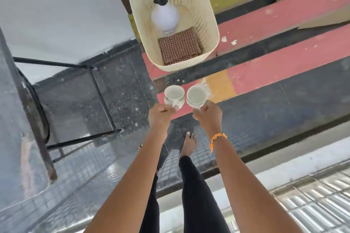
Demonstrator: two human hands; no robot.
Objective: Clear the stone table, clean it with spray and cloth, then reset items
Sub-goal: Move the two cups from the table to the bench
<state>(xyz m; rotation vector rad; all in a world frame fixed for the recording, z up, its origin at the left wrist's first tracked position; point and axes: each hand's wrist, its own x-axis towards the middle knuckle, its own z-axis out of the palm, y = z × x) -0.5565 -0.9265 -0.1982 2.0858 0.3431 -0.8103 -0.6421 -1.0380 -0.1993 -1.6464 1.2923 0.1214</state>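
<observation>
My left hand (pixel 161 113) grips one white cup (pixel 173 96) by its handle. My right hand (pixel 208 112) grips a second white cup (pixel 196 95) the same way. Both cups are upright, side by side, held out over a red step. Just beyond them stands a cream plastic basket (pixel 208 24). Inside it are a white spray bottle (pixel 164 15) with a black trigger head and a folded brown checked cloth (pixel 179 47). The grey stone table (pixel 13 138) shows along the left edge of the view.
Red and yellow painted steps (pixel 274 62) run across the upper right. A black metal table frame (pixel 98 100) stands at left over dark speckled floor. My bare foot (pixel 188 143) rests on tiled floor below the cups. A corrugated metal sheet (pixel 312 204) lies at lower right.
</observation>
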